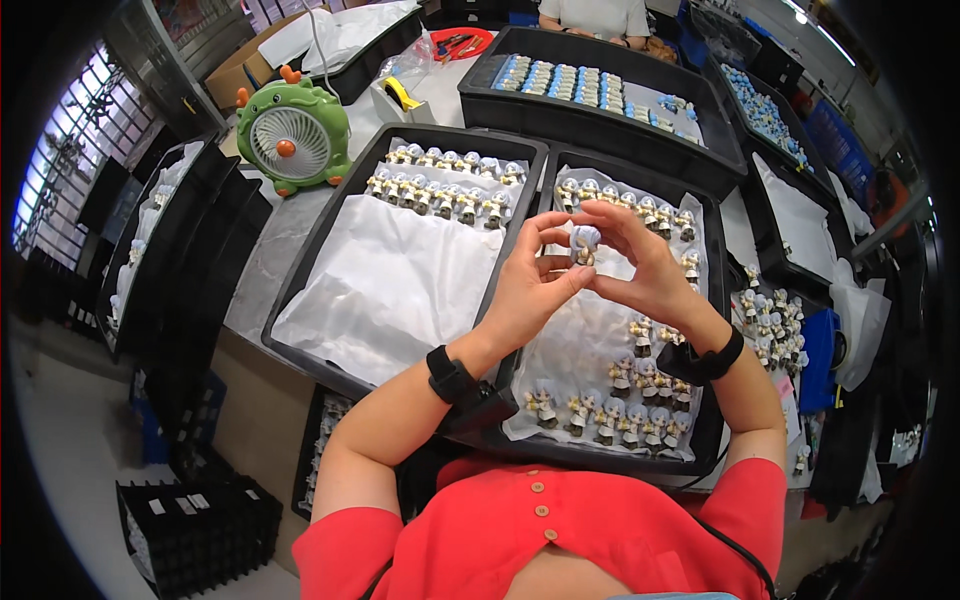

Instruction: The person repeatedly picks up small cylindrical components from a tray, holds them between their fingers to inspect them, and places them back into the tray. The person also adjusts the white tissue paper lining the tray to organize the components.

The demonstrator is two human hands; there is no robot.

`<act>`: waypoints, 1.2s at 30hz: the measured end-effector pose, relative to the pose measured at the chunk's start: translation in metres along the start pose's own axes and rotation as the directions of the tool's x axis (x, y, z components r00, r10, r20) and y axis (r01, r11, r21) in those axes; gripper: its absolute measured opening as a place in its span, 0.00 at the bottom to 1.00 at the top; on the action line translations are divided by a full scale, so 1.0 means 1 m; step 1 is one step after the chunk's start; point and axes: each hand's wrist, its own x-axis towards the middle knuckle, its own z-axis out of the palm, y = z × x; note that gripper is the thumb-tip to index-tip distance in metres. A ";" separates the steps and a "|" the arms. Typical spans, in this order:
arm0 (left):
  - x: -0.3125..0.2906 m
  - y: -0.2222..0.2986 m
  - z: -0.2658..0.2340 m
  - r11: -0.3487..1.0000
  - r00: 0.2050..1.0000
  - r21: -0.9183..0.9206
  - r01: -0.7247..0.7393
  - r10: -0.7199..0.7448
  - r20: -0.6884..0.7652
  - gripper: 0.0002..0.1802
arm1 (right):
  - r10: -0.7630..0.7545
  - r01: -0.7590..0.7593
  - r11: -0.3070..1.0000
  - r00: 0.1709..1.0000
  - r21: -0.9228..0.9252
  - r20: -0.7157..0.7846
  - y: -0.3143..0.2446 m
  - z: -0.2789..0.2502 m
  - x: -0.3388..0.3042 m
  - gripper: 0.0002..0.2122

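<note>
Figurine (585,246), small and pale-haired, sits upright in my left hand (528,290), grasped between thumb and fingers. My right hand (648,275) curves round its other side, fingers arched near its head; whether those tips press on it, I cannot tell. I have it raised over the far part of the right tray (714,300), close to the edge shared with the left tray (302,275).

In the left tray, two rows of similar figurines (440,195) lie at the far end on a white liner (390,270). The right tray has some along its far end and right side, partly hidden by my right hand, and more figurines (620,420) in rows at the near end. On the table to my right is a loose cluster of figurines (772,325).

Beyond the trays, a long black bin (590,140) holds rows of blue-and-white pieces (575,88). A green fan (290,120) stands past the left tray, near a yellow tape roll (402,94). Across the table sits a person in a white top (597,15).
</note>
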 end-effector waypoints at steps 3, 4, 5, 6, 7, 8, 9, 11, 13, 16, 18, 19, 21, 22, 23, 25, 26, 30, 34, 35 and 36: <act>0.001 -0.004 0.000 1.000 1.000 -0.002 -0.008 0.008 -0.008 0.32 | 0.022 -0.022 0.998 1.000 0.062 0.004 0.006 0.002 -0.002 0.31; 0.001 -0.005 -0.001 1.000 1.000 0.001 -0.006 0.006 -0.009 0.32 | 0.023 -0.023 0.997 1.000 0.073 0.007 0.008 0.002 -0.003 0.31; 0.001 -0.006 -0.001 1.000 1.000 0.008 -0.003 0.003 -0.003 0.33 | 0.021 -0.021 0.997 1.000 0.080 0.000 0.011 0.003 -0.004 0.31; 0.001 -0.007 -0.001 1.000 1.000 0.017 -0.001 0.001 0.003 0.33 | 0.018 -0.017 0.996 1.000 0.087 -0.007 0.014 0.005 -0.004 0.31; 0.001 -0.008 -0.002 1.000 1.000 0.026 0.002 -0.002 0.009 0.33 | 0.015 -0.014 0.995 1.000 0.094 -0.015 0.018 0.006 -0.005 0.31; 0.001 -0.008 -0.002 0.999 1.000 0.046 0.010 -0.010 0.000 0.33 | 0.020 -0.018 0.993 1.000 0.113 -0.021 0.021 0.008 -0.006 0.31; 0.001 -0.008 -0.003 0.998 1.000 0.065 0.017 -0.016 -0.010 0.32 | 0.024 -0.020 0.991 0.999 0.131 -0.025 0.023 0.010 -0.006 0.32; 0.001 -0.009 -0.003 0.998 0.999 0.063 0.031 -0.029 -0.028 0.30 | 0.037 -0.032 0.991 0.999 0.133 -0.036 0.025 0.012 -0.008 0.33; 0.002 -0.010 -0.003 0.998 0.998 0.030 0.047 -0.045 -0.046 0.27 | 0.051 -0.046 0.993 0.997 0.108 -0.051 0.023 0.015 -0.009 0.36; 0.002 0.002 -0.002 0.938 0.973 -0.265 0.222 -0.231 0.000 0.22 | -0.033 0.036 0.998 0.998 0.053 -0.061 0.027 0.017 -0.010 0.39; 0.003 0.000 -0.006 0.904 0.965 -0.347 0.250 -0.260 0.018 0.19 | -0.042 0.045 0.999 0.997 0.030 -0.071 0.029 0.021 -0.011 0.41; 0.003 0.001 -0.006 0.884 0.959 -0.382 0.269 -0.281 0.027 0.19 | -0.061 0.062 0.998 0.995 0.009 -0.084 0.031 0.022 -0.012 0.41; 0.003 0.002 -0.006 0.843 0.948 -0.448 0.299 -0.315 0.040 0.18 | -0.057 0.058 0.998 0.991 0.004 -0.124 0.033 0.026 -0.014 0.39; 0.004 0.003 -0.006 0.838 0.945 -0.448 0.313 -0.321 0.060 0.18 | -0.067 0.065 0.998 0.989 -0.024 -0.131 0.034 0.025 -0.014 0.38; 0.005 0.005 -0.006 0.832 0.942 -0.448 0.327 -0.327 0.080 0.19 | -0.078 0.071 0.996 0.988 -0.052 -0.137 0.033 0.024 -0.014 0.38; 0.004 0.004 -0.005 0.832 0.940 -0.443 0.334 -0.330 0.090 0.19 | -0.107 0.095 0.992 0.982 -0.089 -0.152 0.033 0.023 -0.015 0.37; 0.004 0.003 -0.004 0.838 0.942 -0.438 0.327 -0.325 0.081 0.19 | -0.129 0.114 0.989 0.978 -0.099 -0.162 0.033 0.024 -0.014 0.37; 0.002 -0.003 -0.002 0.936 0.957 -0.204 0.289 -0.290 0.025 0.22 | -0.225 0.203 0.971 0.953 -0.126 -0.201 0.026 0.025 -0.014 0.37; 0.003 -0.004 -0.007 0.880 0.952 -0.367 0.301 -0.256 0.165 0.24 | -0.236 0.220 0.971 0.945 -0.091 -0.226 0.025 0.026 -0.015 0.42; 0.003 -0.004 -0.007 0.874 0.949 -0.375 0.309 -0.260 0.175 0.25 | -0.240 0.223 0.970 0.940 -0.093 -0.241 0.025 0.025 -0.014 0.43; 0.003 -0.003 -0.007 0.867 0.947 -0.384 0.316 -0.263 0.184 0.26 | -0.244 0.227 0.969 0.936 -0.095 -0.255 0.024 0.025 -0.014 0.44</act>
